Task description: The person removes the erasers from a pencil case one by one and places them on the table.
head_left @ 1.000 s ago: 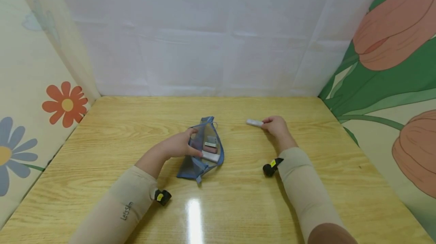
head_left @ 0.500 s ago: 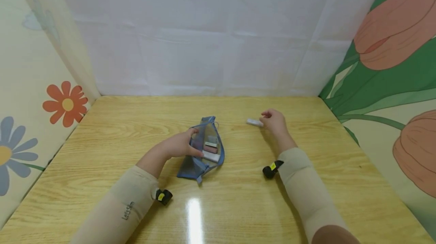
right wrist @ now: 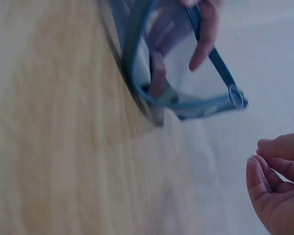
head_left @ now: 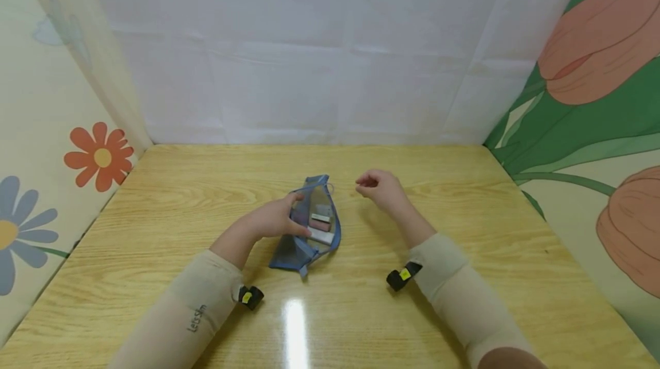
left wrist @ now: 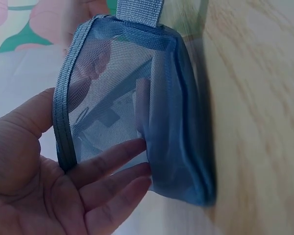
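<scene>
My left hand [head_left: 268, 220] holds the rim of a blue mesh zip pouch [head_left: 291, 255], spreading its mouth. The pouch lies on its side, mouth facing right. Inside show a white block [head_left: 321, 236], a pinkish block [head_left: 320, 225] and a smaller pale piece [head_left: 321, 218]. In the left wrist view, the fingers lie along the mesh [left wrist: 108, 88] while the thumb reaches behind the zip edge. Right of the pouch my right hand [head_left: 382, 190] hovers above the table with loosely curled fingers. Nothing shows between them in the right wrist view. The white bar seen earlier is hidden.
The wood-grain table [head_left: 443, 180] reflects a bright light streak [head_left: 295, 329] near the front. A white sheet [head_left: 330, 54] hangs behind it. Flower-printed panels [head_left: 582, 65] stand at both sides. A black wrist camera [head_left: 402, 276] sits below the right hand.
My right hand has let go of the white bar on the table, lifted, and moved left toward the pouch. The bar is no longer visible. My left hand and the pouch have barely moved.
</scene>
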`<state>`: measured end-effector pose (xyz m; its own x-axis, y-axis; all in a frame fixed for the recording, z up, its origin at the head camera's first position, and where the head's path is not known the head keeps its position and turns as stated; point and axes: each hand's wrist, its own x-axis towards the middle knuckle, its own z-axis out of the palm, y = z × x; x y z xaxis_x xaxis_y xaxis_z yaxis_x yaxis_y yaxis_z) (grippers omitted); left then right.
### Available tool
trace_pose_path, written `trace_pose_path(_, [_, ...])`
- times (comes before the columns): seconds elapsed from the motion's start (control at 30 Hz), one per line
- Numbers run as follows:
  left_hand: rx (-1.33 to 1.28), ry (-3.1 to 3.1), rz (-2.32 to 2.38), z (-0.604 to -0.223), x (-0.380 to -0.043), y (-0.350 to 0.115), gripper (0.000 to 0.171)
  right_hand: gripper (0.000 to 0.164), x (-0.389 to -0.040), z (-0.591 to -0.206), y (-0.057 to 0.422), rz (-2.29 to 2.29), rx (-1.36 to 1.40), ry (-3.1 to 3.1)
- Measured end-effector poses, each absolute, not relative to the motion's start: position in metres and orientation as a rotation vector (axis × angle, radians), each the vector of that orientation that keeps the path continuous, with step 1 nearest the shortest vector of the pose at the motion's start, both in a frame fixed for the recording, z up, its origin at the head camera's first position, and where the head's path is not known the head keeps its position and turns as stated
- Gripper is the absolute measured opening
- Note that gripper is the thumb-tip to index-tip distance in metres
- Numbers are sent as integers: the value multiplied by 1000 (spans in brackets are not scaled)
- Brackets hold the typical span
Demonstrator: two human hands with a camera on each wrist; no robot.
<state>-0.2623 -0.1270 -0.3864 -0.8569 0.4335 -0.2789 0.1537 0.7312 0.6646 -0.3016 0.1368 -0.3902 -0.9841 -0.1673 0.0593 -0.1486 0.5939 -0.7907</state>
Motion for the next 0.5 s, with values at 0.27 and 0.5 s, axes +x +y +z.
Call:
trace_pose_path(0.27, [511, 2565, 883, -387, -263, -123, 92, 8, -278, -397, 111, -1309, -491, 2641])
trace_pose_path(0.5, [557, 2580, 862, -385, -262, -119, 87, 4, -270, -407, 102, -1028, -605, 2637])
